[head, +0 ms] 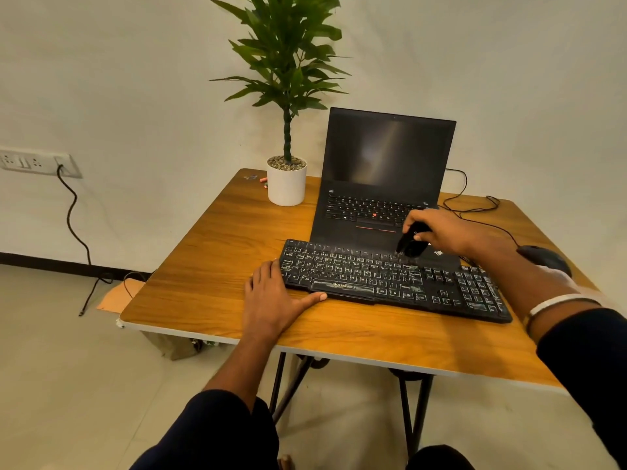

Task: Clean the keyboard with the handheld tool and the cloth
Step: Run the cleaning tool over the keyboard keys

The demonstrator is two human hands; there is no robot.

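Keyboard (390,279), black with pale smears on its keys, lies on the wooden worktop (210,252) just in front of the open laptop (380,184). At the keyboard's left end the left hand (274,300) rests flat with straight fingers, its thumb along the front edge, holding nothing, while the right hand (437,232) grips a black tool (410,244) whose tip touches the upper key rows. Right of the keyboard sits a mouse (543,259); beyond it, left of the laptop, stands a potted plant (286,179).

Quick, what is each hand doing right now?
Left hand: open, flat, steadying the keyboard.
Right hand: fingers gripping the black handheld tool.
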